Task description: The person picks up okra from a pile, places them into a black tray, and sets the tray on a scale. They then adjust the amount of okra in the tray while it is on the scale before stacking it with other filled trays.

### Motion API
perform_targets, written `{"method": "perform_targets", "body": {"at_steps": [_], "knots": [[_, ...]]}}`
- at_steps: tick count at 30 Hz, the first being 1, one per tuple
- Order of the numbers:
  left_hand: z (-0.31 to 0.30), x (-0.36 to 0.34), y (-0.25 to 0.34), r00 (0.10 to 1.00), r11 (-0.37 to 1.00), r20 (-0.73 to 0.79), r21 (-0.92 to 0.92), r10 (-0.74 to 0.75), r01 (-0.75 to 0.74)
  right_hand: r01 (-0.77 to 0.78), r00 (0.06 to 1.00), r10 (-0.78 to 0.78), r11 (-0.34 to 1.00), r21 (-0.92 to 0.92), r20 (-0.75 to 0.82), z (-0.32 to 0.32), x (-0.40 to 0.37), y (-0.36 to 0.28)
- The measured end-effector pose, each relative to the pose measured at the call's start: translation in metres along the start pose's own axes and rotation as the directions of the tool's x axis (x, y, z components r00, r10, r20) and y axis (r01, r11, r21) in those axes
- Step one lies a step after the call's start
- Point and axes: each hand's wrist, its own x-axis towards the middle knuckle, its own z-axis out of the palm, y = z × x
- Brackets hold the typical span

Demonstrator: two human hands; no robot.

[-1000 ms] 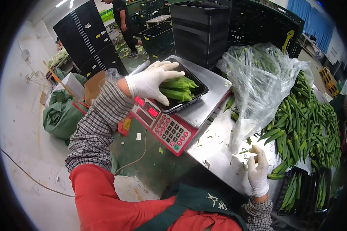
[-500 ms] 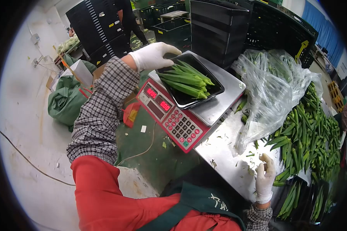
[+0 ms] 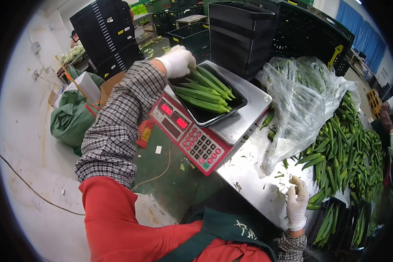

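A black plastic tray (image 3: 236, 108) with green okra pods (image 3: 201, 94) in it sits on the steel pan of a red digital scale (image 3: 185, 135). My left hand (image 3: 179, 62), in a white glove, is at the tray's far left end, its fingers curled down on the okra ends; the fingertips are partly hidden. Red digits glow on the scale's display (image 3: 174, 114). At the lower right, my gloved right hand (image 3: 297, 203) hovers by the steel table (image 3: 253, 183), fingers bent but apart, with nothing in it. Okra scraps lie near its fingertips.
A large heap of okra (image 3: 349, 150) covers the table's right side, beside a clear plastic bag (image 3: 297, 105). Two black trays with okra (image 3: 329, 227) stand at the lower right. A stack of black trays (image 3: 242, 37) rises behind the scale. A green sack (image 3: 70, 120) is at left.
My left hand has gone from spread at the tray's edge to curled over the okra ends. The scale's reading has risen. My right hand keeps nearly the same pose.
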Motion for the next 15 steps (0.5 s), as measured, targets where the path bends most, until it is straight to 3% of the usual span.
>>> {"method": "perform_targets", "body": {"at_steps": [4,8,12,15], "knots": [[-0.060,-0.010,-0.004,0.991,0.965,-0.136,0.257,-0.012,0.047,-0.015,1.000,0.015,1.000,0.022,-0.003,0.000,-0.001,0.007],[-0.104,-0.028,-0.011,0.932,0.955,-0.357,0.291,0.059,0.051,-0.032,0.999,0.032,0.999,0.035,-0.001,-0.001,-0.002,0.006],[-0.126,-0.031,0.033,0.936,0.970,-0.350,-0.216,0.029,-0.111,0.007,1.000,-0.007,0.999,0.036,-0.020,-0.001,0.001,0.002],[-0.112,-0.016,0.081,0.932,0.898,-0.319,-0.340,0.171,-0.281,0.004,1.000,-0.003,0.999,0.053,-0.027,-0.001,0.000,-0.003]]}}
